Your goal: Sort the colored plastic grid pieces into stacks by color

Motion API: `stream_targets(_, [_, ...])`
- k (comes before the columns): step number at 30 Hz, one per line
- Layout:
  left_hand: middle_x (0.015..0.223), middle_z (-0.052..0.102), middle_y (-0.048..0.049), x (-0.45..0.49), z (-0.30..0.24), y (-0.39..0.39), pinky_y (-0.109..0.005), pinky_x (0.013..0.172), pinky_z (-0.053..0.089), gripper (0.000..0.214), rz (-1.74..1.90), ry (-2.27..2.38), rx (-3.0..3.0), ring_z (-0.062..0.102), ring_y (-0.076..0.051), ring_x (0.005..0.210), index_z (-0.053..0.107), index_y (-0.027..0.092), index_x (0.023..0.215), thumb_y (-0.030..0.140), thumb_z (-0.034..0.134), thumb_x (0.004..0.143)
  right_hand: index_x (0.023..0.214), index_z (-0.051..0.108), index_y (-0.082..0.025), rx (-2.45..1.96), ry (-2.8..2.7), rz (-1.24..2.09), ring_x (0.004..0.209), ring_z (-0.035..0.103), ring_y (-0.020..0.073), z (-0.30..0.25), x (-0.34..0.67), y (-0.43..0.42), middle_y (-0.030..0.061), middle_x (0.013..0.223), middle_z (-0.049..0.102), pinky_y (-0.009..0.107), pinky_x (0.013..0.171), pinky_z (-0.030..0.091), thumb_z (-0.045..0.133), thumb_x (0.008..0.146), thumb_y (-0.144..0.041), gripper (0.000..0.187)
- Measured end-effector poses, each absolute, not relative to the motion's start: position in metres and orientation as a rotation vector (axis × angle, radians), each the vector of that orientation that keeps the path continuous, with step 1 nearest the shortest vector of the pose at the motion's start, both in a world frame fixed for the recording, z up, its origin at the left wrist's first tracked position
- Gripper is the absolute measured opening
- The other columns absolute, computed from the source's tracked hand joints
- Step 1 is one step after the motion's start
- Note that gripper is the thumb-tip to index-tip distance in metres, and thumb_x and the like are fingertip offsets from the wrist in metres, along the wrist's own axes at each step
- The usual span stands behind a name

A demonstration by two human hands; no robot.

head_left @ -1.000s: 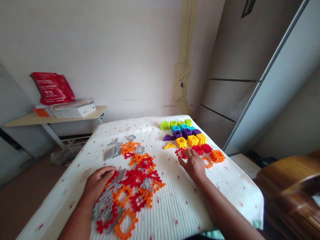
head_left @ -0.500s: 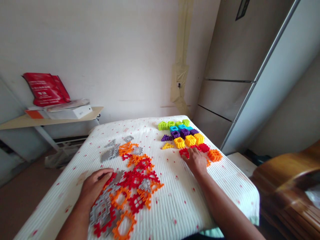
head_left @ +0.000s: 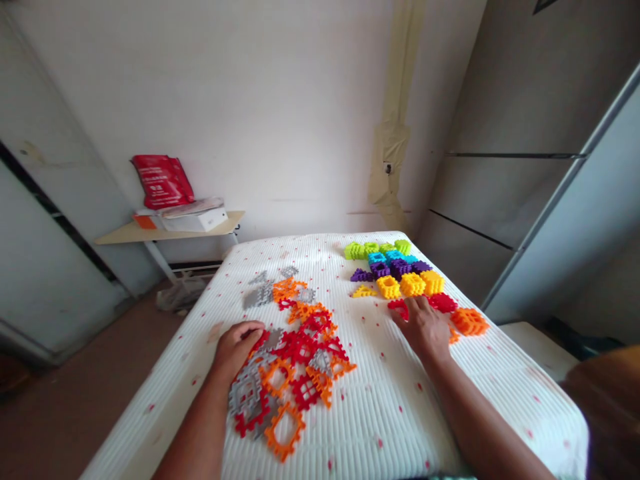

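My left hand [head_left: 239,350] is curled at the left edge of a loose heap of flat notched plastic building tiles. A red tile [head_left: 259,341] shows along its thumb side, held in the closed fingers. Among the heap lie an orange ring tile [head_left: 285,432], a red window tile [head_left: 305,392] and grey tiles [head_left: 247,388]. On the right, my right hand [head_left: 424,328] reaches down with its fingers closed at a red building tile [head_left: 399,307]; the fingertips are partly hidden. A red stack [head_left: 443,303] and an orange stack [head_left: 469,321] are just beyond it.
Farther back stand yellow stacks [head_left: 413,285], purple stacks [head_left: 400,268], blue stacks [head_left: 394,256] and green stacks [head_left: 371,248]. A white dotted cloth [head_left: 360,413] covers the table. Behind are a side table [head_left: 117,235] with a red bag [head_left: 163,181], and a fridge [head_left: 493,180].
The view has turned left, so everything appears farther right. Both hands stay at about the same places on the table, left by the heap and right by the red tiles.
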State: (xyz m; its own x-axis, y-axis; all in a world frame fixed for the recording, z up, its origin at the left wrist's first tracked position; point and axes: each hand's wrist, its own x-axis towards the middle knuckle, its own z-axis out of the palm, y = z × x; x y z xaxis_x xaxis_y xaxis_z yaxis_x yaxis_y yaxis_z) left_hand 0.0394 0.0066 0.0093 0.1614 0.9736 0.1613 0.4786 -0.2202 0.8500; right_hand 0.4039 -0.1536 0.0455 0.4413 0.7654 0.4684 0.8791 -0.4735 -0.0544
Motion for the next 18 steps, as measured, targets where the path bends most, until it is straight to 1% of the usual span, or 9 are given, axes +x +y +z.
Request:
stream_targets(2, [0.085, 0.07, -0.0067, 0.04, 0.008, 0.006, -0.035, 0.085, 0.047, 0.031, 1.003, 1.36, 1.798, 0.063, -0.023, 0.086, 0.07, 0.017, 0.077, 0.043, 0.059, 0.062, 0.094, 0.063, -0.017, -2.259, -1.491, -0.603, 0.074, 0.058, 0.0164, 0.047, 0.4, -0.15, 0.0086, 0.095, 0.062, 0.023, 0.051, 0.03, 0.044, 0.087, -0.038, 0.029])
stream_targets(4, [0.084, 0.07, -0.0068, 0.04, 0.006, 0.006, -0.035, 0.084, 0.047, 0.028, 1.031, 1.342, 1.799, 0.063, -0.022, 0.084, 0.069, 0.017, 0.076, 0.04, 0.058, 0.063, 0.093, 0.064, -0.018, -2.105, -1.589, -0.571, 0.074, 0.058, 0.0154, 0.049, 0.391, -0.141, 0.0072, 0.093, 0.063, 0.023, 0.052, 0.032, 0.045, 0.087, -0.034, 0.026])
stream_targets(7, [0.084, 0.07, -0.0064, 0.041, 0.005, 0.006, -0.034, 0.083, 0.047, 0.026, 1.052, 1.333, 1.804, 0.063, -0.021, 0.083, 0.069, 0.017, 0.076, 0.036, 0.057, 0.064, 0.091, 0.065, -0.019, -1.908, -1.796, -0.412, 0.079, 0.058, 0.0154, 0.055, 0.366, -0.119, 0.0055, 0.089, 0.065, 0.022, 0.061, 0.038, 0.047, 0.086, -0.029, 0.021])
stream_targets(10, [0.085, 0.07, -0.0066, 0.04, 0.003, 0.006, -0.033, 0.083, 0.047, 0.025, 1.056, 1.33, 1.812, 0.063, -0.021, 0.084, 0.069, 0.017, 0.077, 0.035, 0.057, 0.065, 0.089, 0.066, -0.021, -1.77, -2.036, -0.244, 0.083, 0.057, 0.015, 0.064, 0.329, -0.091, 0.0045, 0.086, 0.066, 0.023, 0.071, 0.04, 0.046, 0.087, -0.024, 0.021])
stream_targets(12, [0.085, 0.07, -0.0065, 0.039, 0.002, 0.006, -0.033, 0.084, 0.046, 0.024, 1.055, 1.328, 1.817, 0.063, -0.021, 0.085, 0.069, 0.017, 0.077, 0.035, 0.057, 0.066, 0.086, 0.066, -0.021, -1.73, -2.161, -0.189, 0.085, 0.055, 0.0154, 0.068, 0.302, -0.069, 0.0048, 0.084, 0.065, 0.023, 0.072, 0.04, 0.043, 0.088, -0.022, 0.023])
stream_targets(14, [0.086, 0.07, -0.0063, 0.039, 0.001, 0.006, -0.033, 0.084, 0.046, 0.024, 1.053, 1.332, 1.817, 0.063, -0.021, 0.085, 0.069, 0.017, 0.077, 0.034, 0.056, 0.066, 0.084, 0.066, -0.021, -1.719, -2.264, -0.143, 0.088, 0.054, 0.0164, 0.069, 0.277, -0.047, 0.0056, 0.087, 0.065, 0.023, 0.071, 0.041, 0.043, 0.087, -0.021, 0.023])
stream_targets(18, [0.086, 0.07, -0.0061, 0.039, 0.002, 0.006, -0.033, 0.082, 0.047, 0.024, 1.047, 1.347, 1.809, 0.063, -0.021, 0.084, 0.069, 0.017, 0.078, 0.033, 0.056, 0.066, 0.09, 0.067, -0.018, -1.757, -2.408, -0.102, 0.097, 0.052, 0.0203, 0.062, 0.241, -0.008, 0.01, 0.097, 0.063, 0.026, 0.073, 0.045, 0.044, 0.086, -0.018, 0.023])
